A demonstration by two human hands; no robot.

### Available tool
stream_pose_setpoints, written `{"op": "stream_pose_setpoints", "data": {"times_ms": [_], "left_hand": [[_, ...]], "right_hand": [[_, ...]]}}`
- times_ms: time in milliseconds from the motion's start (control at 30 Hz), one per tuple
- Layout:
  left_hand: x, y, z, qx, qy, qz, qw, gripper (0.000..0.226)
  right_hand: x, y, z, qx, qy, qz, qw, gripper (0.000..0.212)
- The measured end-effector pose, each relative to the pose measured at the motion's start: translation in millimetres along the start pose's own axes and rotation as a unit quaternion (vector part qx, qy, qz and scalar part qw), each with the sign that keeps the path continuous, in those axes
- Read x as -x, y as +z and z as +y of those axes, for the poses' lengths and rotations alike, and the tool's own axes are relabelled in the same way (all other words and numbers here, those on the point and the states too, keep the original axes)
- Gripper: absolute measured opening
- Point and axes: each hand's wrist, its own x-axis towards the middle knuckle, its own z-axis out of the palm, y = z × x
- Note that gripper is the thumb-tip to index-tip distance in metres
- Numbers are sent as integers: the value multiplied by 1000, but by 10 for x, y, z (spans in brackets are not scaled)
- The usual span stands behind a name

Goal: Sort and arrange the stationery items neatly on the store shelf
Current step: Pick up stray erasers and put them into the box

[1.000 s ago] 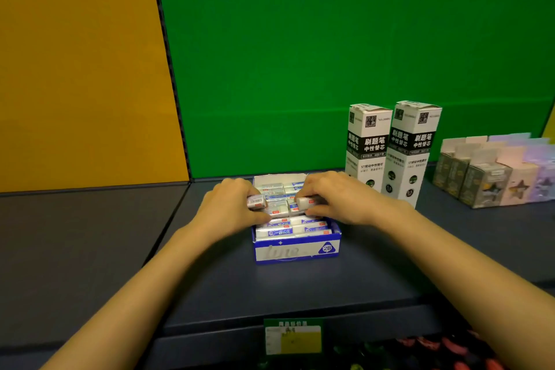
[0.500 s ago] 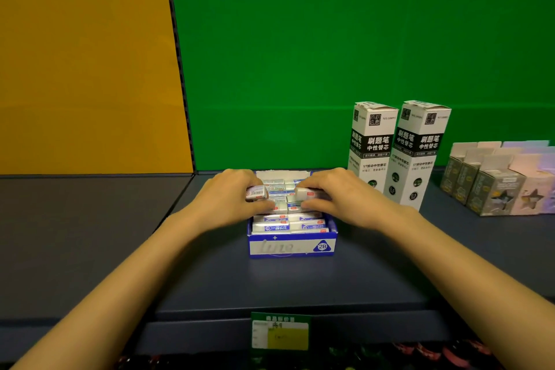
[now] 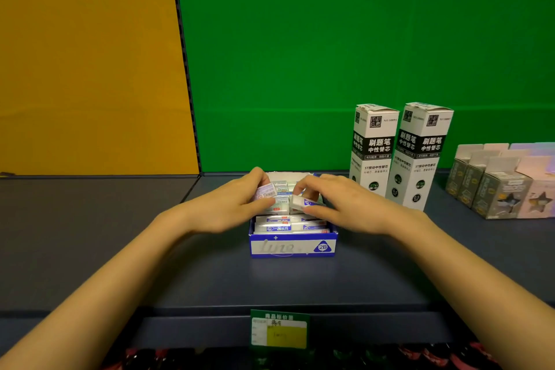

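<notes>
While both hands hover over the blue-and-white eraser box on the dark shelf, the left hand pinches a wrapped eraser (now tilted upward, level half a second ago); the right hand pinches a second eraser just above the packed rows; bare shelf lies open to the left, two tall refill cartons stand close on the right.

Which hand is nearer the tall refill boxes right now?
Right. The right hand is just left of the tall refill boxes; the left hand sits across the eraser box.
</notes>
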Motion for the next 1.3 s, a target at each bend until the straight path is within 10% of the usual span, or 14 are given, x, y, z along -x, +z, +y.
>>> {"op": "stream_pose_setpoints", "data": {"times_ms": [1300], "left_hand": [[-121, 229, -92, -166, 68, 124, 976, 27]], "right_hand": [[10, 80, -19, -15, 45, 55, 997, 20]]}}
